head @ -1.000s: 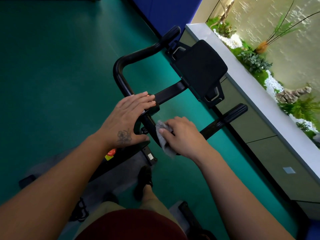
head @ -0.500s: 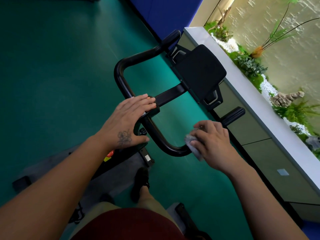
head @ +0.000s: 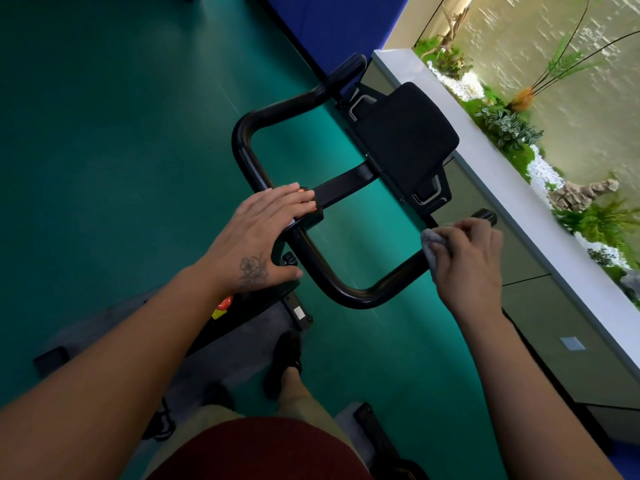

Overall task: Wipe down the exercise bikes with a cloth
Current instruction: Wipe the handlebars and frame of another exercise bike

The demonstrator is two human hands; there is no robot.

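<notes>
Below me is a black exercise bike with looped handlebars (head: 349,296) and a dark console screen (head: 407,140) at the front. My right hand (head: 467,261) holds a small grey cloth (head: 431,242) wrapped around the right handlebar arm, close to its end grip (head: 485,215). My left hand (head: 258,237) lies flat, fingers together, on the centre clamp where the handlebar meets the stem. A red knob (head: 223,303) shows just under my left wrist.
The floor (head: 104,150) is green. A white ledge (head: 519,202) with grey panels runs along the right, close to the bike's right grip, with plants and stones behind it. A blue wall panel (head: 329,22) stands ahead. My shoe (head: 287,358) rests by the bike's base.
My right hand has slid the cloth along the handlebar, from the near bend by the stem outward to the right arm near its end grip. My left hand has stayed put.
</notes>
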